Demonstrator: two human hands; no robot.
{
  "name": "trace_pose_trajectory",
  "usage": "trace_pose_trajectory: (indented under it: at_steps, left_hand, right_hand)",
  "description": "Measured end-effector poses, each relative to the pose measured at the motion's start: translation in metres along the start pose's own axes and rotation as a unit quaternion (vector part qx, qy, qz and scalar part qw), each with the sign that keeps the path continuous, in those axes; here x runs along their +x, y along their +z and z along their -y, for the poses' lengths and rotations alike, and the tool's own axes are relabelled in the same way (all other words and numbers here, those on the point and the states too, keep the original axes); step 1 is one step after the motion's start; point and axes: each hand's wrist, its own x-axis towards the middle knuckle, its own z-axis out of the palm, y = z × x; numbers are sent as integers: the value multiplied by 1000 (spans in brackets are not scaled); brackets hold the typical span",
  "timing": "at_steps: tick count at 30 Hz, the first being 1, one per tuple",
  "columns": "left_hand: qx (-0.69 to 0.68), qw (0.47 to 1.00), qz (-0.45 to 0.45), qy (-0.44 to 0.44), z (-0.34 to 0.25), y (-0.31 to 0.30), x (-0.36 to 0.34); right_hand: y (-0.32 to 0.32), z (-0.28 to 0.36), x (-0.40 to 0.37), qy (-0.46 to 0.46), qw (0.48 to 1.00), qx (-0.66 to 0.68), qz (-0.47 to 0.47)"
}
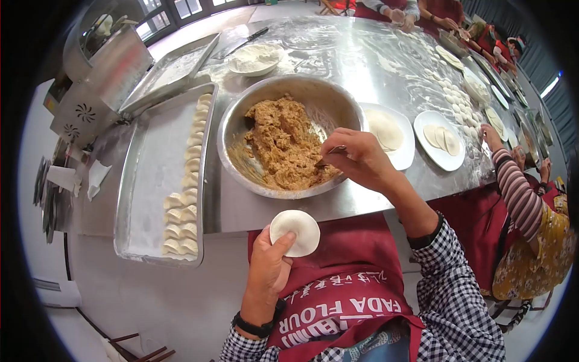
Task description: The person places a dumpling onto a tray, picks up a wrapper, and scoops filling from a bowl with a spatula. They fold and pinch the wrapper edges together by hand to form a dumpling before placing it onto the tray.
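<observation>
My left hand [269, 265] holds a round dumpling wrapper [306, 232] in front of the table's edge, thumb pressed on its face. The wrapper is flat, with no filling on it. Over the right side of a large metal bowl [232, 160], my right hand [362, 158] grips a metal utensil, probably a spoon [332, 155]. Its lower end dips into the brown minced filling [280, 142]; the fingers cover much of its handle. To the right of the bowl, a white plate [405, 151] carries a stack of wrappers [385, 130].
A metal tray [151, 175] at left holds folded dumplings [181, 223] along its right side. Behind stand another tray [175, 66], a flour bowl [256, 58] and a knife [244, 42]. A second plate [452, 161] and dough pieces [459, 105] lie rightward, near other people's hands [491, 137].
</observation>
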Motion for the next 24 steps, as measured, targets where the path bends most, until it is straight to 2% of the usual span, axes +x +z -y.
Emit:
trace_pose_trajectory:
  at_steps: [2,4,5,7,11,16,20,24]
  left_hand:
    - [0,1000,1,3,-2,-3,0]
    - [-11,1000,-8,0,-2,-4,0]
    - [-12,1000,-7,0,-1,-5,0]
    - [-19,1000,-4,-5,-1,-6,1]
    - [-19,1000,-6,-3,-1,-6,2]
    - [-22,1000,-2,3,-3,-3,3]
    - [-42,999,-2,6,-2,-3,6]
    - [-72,997,-10,-1,-3,-2,9]
  right_hand:
    - [-2,0,1,4,1000,-2,-6]
    - [-7,1,-3,23,990,125,-68]
    - [-8,2,-6,23,990,125,-68]
    - [-11,5,-9,94,960,253,-66]
    - [-13,-8,-13,91,960,262,-48]
    - [-15,-18,-18,132,935,328,-26]
    - [-10,-20,-21,135,917,375,-37]
    - [-5,-16,-23,172,885,423,-94]
